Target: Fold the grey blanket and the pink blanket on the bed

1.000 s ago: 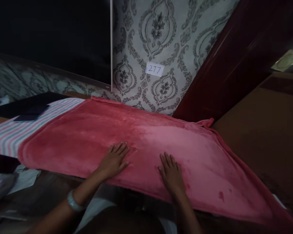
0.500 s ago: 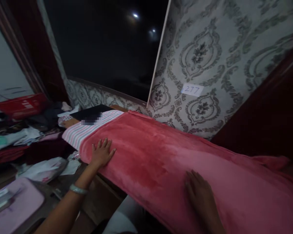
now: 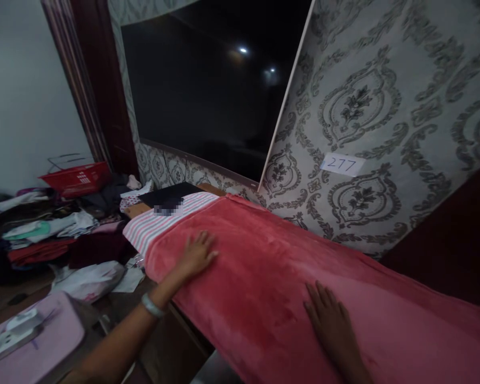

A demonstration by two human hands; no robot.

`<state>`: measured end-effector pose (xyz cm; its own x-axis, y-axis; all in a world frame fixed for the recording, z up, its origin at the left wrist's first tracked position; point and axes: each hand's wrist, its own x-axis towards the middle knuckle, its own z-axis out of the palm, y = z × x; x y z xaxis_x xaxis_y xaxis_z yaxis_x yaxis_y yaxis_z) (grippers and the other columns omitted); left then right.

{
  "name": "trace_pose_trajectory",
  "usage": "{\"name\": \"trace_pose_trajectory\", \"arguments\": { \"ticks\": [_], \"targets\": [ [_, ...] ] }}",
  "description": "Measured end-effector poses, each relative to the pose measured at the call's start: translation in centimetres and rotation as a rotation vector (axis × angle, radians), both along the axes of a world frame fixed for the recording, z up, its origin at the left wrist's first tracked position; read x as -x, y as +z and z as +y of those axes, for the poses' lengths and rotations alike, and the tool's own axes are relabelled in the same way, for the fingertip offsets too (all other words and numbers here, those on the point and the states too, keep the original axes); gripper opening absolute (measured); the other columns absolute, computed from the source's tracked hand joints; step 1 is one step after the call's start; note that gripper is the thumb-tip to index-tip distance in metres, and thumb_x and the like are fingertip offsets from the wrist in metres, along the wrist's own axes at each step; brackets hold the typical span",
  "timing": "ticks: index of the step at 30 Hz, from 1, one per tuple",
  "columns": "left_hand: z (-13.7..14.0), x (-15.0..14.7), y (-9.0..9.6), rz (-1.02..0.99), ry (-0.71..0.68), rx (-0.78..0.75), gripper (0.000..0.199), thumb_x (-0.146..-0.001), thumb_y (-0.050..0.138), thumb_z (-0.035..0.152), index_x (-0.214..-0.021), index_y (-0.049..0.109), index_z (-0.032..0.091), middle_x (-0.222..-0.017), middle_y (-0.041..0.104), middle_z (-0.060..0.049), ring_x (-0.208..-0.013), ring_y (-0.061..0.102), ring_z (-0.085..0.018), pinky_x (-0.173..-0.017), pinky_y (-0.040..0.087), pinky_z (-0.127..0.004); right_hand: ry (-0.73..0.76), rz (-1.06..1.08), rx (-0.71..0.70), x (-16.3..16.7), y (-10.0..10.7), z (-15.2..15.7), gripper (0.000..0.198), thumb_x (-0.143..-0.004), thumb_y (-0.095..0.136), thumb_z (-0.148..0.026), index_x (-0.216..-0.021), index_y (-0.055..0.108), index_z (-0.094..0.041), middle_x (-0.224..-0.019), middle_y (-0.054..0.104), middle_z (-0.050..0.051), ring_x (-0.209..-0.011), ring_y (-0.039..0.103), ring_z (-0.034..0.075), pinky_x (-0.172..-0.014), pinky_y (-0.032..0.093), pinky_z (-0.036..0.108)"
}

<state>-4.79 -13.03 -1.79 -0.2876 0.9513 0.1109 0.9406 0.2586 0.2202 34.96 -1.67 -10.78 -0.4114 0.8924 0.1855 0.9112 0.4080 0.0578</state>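
A red plush blanket (image 3: 256, 266) lies spread over a long table-like surface, its striped white, pink and grey end (image 3: 160, 226) at the far left. My left hand (image 3: 198, 253), with a pale bracelet on the wrist, rests on the plush close to the striped band, fingers spread. Lower and to the right, my right hand (image 3: 328, 317) lies flat on the blanket with the fingers stretched out. Neither hand grips the cloth. A dark flat item (image 3: 172, 193) sits beyond the striped end, partly blurred out by pixels.
Behind the blanket a large black television (image 3: 220, 96) hangs on patterned wallpaper, with a paper label reading 277 (image 3: 343, 164) beside it. Piled clothes (image 3: 44, 229) and a red basket (image 3: 76, 178) are at left. A pink box lid (image 3: 56, 341) carries a white power strip (image 3: 14, 333).
My left hand has slid forward across the plush, away from the near edge. My right hand stays flat in about the same place. The camera view has shifted left and up.
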Motion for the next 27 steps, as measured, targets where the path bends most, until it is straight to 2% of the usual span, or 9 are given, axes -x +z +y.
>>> {"name": "trace_pose_trajectory", "arguments": {
  "ticks": [3, 6, 9, 12, 19, 23, 25, 27],
  "targets": [
    [4.8, -3.2, 0.3, -0.093, -0.314, 0.031, 0.066, -0.096, 0.036, 0.053, -0.155, 0.029, 0.023, -0.163, 0.023, -0.013, -0.152, 0.014, -0.029, -0.121, 0.009, -0.059, 0.009, 0.019, -0.027, -0.3, -0.6, 0.2, 0.064, -0.093, 0.025, -0.048, -0.149, 0.046, -0.023, -0.158, 0.036, 0.006, -0.145, 0.031, 0.031, -0.114, 0.029, 0.052],
    [8.6, -4.5, -0.4, -0.101, -0.403, 0.086, 0.066, -0.096, 0.035, 0.056, -0.154, 0.032, 0.024, -0.162, 0.025, -0.013, -0.151, 0.017, -0.03, -0.12, 0.01, -0.06, 0.019, 0.055, -0.06, -0.5, -1.1, 0.4, 0.065, -0.093, 0.024, -0.05, -0.148, 0.047, -0.023, -0.157, 0.038, 0.006, -0.145, 0.033, 0.03, -0.114, 0.029, 0.052],
    [10.4, -3.1, -1.5, -0.026, -0.302, 0.091, 0.065, -0.095, 0.035, 0.057, -0.151, 0.038, 0.026, -0.161, 0.029, -0.01, -0.15, 0.021, -0.031, -0.121, 0.013, -0.058, 0.027, 0.079, -0.084, -0.7, -1.6, 0.5, 0.066, -0.093, 0.022, -0.051, -0.147, 0.048, -0.024, -0.156, 0.04, 0.006, -0.145, 0.033, 0.03, -0.114, 0.03, 0.051],
    [10.7, 0.2, -1.9, 0.034, -0.142, 0.089, 0.064, -0.095, 0.034, 0.057, -0.152, 0.037, 0.026, -0.162, 0.028, -0.009, -0.151, 0.019, -0.031, -0.12, 0.013, -0.059, 0.022, 0.075, -0.089, -0.7, -1.8, 0.4, 0.067, -0.093, 0.019, -0.05, -0.146, 0.05, -0.023, -0.155, 0.041, 0.006, -0.144, 0.034, 0.03, -0.113, 0.031, 0.052],
    [8.8, 8.2, -0.7, 0.105, 0.213, 0.1, 0.065, -0.096, 0.033, 0.05, -0.152, 0.035, 0.016, -0.162, 0.025, -0.015, -0.15, 0.02, -0.035, -0.118, 0.016, -0.061, 0.013, 0.039, -0.084, -0.5, -1.4, 0.2, 0.065, -0.095, 0.021, -0.046, -0.148, 0.046, -0.02, -0.156, 0.039, 0.008, -0.144, 0.034, 0.031, -0.113, 0.03, 0.052],
    [9.2, 9.3, 0.1, 0.144, 0.35, 0.084, 0.064, -0.096, 0.032, 0.045, -0.146, 0.042, 0.006, -0.158, 0.03, -0.024, -0.147, 0.022, -0.042, -0.114, 0.016, -0.068, 0.001, 0.044, -0.052, -0.1, -0.9, 0.1, 0.06, -0.096, 0.027, -0.045, -0.148, 0.047, -0.022, -0.156, 0.04, 0.007, -0.144, 0.035, 0.031, -0.114, 0.029, 0.052],
    [10.7, 8.0, 0.7, 0.145, 0.305, 0.057, 0.065, -0.096, 0.029, 0.043, -0.146, 0.04, 0.003, -0.158, 0.027, -0.026, -0.148, 0.016, -0.044, -0.113, 0.013, -0.07, -0.005, 0.057, -0.038, 0.1, -0.6, 0.0, 0.058, -0.096, 0.029, -0.045, -0.148, 0.047, -0.023, -0.156, 0.04, 0.006, -0.144, 0.034, 0.03, -0.115, 0.028, 0.052],
    [12.9, 5.1, 1.1, 0.112, 0.109, 0.055, 0.066, -0.097, 0.027, 0.044, -0.151, 0.032, 0.006, -0.161, 0.021, -0.024, -0.15, 0.013, -0.041, -0.115, 0.012, -0.068, -0.008, 0.073, -0.028, 0.3, -0.4, -0.1, 0.058, -0.096, 0.031, -0.044, -0.148, 0.047, -0.023, -0.156, 0.039, 0.006, -0.144, 0.033, 0.03, -0.115, 0.029, 0.051]
  ]
}}
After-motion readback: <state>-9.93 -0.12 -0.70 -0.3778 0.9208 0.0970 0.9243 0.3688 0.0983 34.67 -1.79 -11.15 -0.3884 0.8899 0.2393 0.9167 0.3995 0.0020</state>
